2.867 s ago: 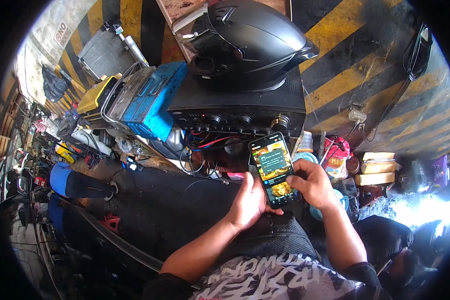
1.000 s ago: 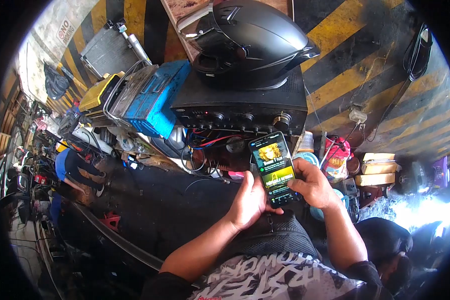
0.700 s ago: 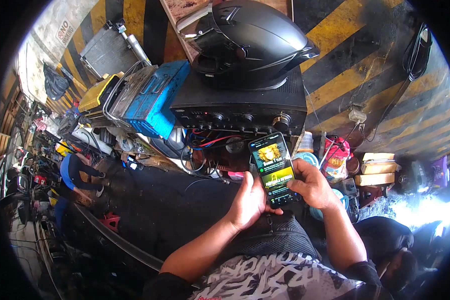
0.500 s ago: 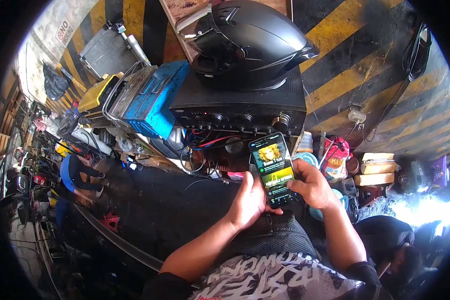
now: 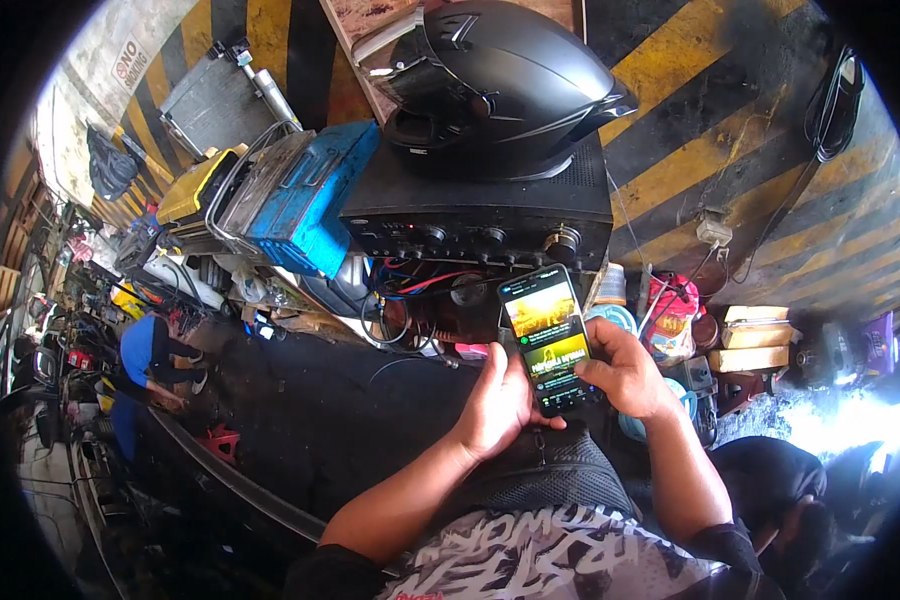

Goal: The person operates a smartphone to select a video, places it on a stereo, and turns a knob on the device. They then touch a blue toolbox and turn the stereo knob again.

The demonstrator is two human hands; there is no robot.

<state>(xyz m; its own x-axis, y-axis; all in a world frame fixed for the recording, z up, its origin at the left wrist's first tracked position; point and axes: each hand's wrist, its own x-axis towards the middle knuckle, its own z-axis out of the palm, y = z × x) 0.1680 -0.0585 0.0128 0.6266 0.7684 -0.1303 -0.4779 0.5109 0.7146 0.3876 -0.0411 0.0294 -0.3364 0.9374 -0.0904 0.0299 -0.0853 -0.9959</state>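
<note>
A smartphone [image 5: 546, 340] with a lit screen is held upright in front of me, tilted slightly left. Two video thumbnails fill most of its screen. My left hand [image 5: 500, 402] cradles the phone's lower left edge and bottom, its thumb pointing up beside the case. On the other side, my right hand [image 5: 625, 370] wraps the right edge, and its thumb rests over the lower screen. Beyond the phone stands a black amplifier [image 5: 450, 225] with knobs and a small red light. A matte black helmet [image 5: 520, 85] sits on top of the amplifier.
Left of the amplifier is a blue metal toolbox [image 5: 315, 200], near a yellow-lidded box [image 5: 192, 195]. Cables hang beneath. A person in blue [image 5: 142, 345] bends over at the far left; another person in black [image 5: 770, 470] is at lower right. A red stool [image 5: 220, 442] stands on the floor.
The upper thumbnail on the phone has changed to a different picture. Both hands keep the same hold. The person in blue at the left has shifted slightly.
</note>
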